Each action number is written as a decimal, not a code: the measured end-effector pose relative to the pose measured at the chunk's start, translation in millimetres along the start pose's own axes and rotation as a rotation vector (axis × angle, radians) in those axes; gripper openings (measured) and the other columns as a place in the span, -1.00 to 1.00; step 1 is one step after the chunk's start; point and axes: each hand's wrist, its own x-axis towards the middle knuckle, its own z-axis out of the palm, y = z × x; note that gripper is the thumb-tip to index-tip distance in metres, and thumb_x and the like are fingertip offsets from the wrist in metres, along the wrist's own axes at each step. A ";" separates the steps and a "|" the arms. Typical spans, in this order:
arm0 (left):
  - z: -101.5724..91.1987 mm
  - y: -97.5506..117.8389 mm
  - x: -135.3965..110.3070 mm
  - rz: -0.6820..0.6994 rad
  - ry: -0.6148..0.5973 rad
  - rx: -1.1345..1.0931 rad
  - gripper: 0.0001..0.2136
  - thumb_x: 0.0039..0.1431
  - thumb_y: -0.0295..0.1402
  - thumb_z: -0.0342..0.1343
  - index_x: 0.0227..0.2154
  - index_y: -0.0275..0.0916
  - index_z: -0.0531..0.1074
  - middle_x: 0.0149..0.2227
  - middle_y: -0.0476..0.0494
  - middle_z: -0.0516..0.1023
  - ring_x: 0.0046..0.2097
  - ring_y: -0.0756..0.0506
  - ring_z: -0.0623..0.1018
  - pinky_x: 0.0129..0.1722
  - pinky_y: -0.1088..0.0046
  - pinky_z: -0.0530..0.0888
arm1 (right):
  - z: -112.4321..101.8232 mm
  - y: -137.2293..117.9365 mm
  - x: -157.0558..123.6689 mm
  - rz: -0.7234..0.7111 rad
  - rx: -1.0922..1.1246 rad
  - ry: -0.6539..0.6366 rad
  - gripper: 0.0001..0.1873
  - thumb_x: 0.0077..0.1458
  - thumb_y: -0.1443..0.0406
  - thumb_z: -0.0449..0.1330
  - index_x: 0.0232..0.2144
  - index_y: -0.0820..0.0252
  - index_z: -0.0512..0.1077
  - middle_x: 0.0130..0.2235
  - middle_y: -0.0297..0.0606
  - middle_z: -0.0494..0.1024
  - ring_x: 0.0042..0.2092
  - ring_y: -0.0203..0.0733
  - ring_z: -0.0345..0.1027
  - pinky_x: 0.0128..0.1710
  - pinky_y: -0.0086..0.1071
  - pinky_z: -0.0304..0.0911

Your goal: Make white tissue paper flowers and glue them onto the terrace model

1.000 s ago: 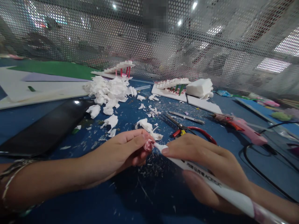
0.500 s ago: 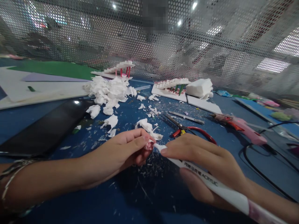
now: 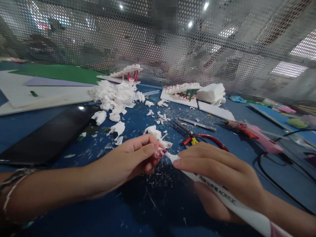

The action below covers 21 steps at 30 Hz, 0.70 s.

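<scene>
Between the thumb and fingers of my left hand (image 3: 134, 156) is a small crumpled piece of paper (image 3: 158, 152), white with dark pink colouring. My right hand (image 3: 222, 174) grips a white acrylic marker (image 3: 217, 191) like a pen. The marker's tip meets or nearly touches the right side of the paper piece. Just beyond my right hand lie red-handled scissors (image 3: 197, 135), partly covered by the fingers. Torn white paper scraps (image 3: 154, 131) lie behind my left fingertips.
A black phone (image 3: 49, 135) lies at left, near a heap of torn white paper (image 3: 116, 93). Two small stair models (image 3: 181, 90) stand at the back before a perforated metal screen (image 3: 138, 42). Tweezers (image 3: 197, 124) and a pink glue gun (image 3: 259, 136) with a black cable lie at right.
My right hand and the marker have shifted slightly to the right and down. My left hand has barely moved and still pinches the paper piece.
</scene>
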 end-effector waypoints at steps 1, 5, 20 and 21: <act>0.5 0.2 -0.1 -0.002 0.006 0.005 -0.88 0.03 -0.41 0.10 -0.57 -0.31 0.35 -0.60 0.08 0.31 -0.56 0.15 0.25 -0.52 0.67 0.21 | 0.2 0.1 0.0 -0.006 0.002 -0.002 -0.76 -0.06 0.48 0.01 -0.30 0.37 0.40 -0.33 -0.19 0.51 -0.27 -0.36 0.36 -0.23 -0.53 0.31; 2.3 1.8 -0.2 0.004 0.016 0.036 -0.88 0.02 -0.44 0.10 -0.57 -0.32 0.34 -0.59 0.08 0.32 -0.57 0.16 0.25 -0.52 0.68 0.21 | 1.3 1.0 0.2 -0.025 -0.024 -0.028 -0.76 -0.07 0.48 0.01 -0.32 0.39 0.41 -0.35 -0.17 0.51 -0.30 -0.34 0.36 -0.25 -0.49 0.33; 0.9 1.5 -0.5 0.001 0.002 0.001 -0.88 0.00 -0.41 0.14 -0.57 -0.32 0.38 -0.60 0.06 0.33 -0.58 0.15 0.26 -0.54 0.66 0.19 | 0.5 0.3 -0.5 -0.061 -0.093 -0.009 -0.79 -0.05 0.47 0.00 -0.34 0.33 0.39 -0.38 -0.21 0.52 -0.34 -0.33 0.38 -0.31 -0.48 0.36; 0.9 1.1 -0.3 -0.003 0.006 0.001 -0.89 -0.01 -0.41 0.14 -0.57 -0.32 0.38 -0.59 0.05 0.33 -0.57 0.15 0.26 -0.53 0.65 0.20 | 0.3 0.4 -0.4 -0.058 -0.091 -0.013 -0.79 -0.05 0.46 0.00 -0.33 0.33 0.39 -0.38 -0.20 0.52 -0.33 -0.33 0.38 -0.31 -0.47 0.36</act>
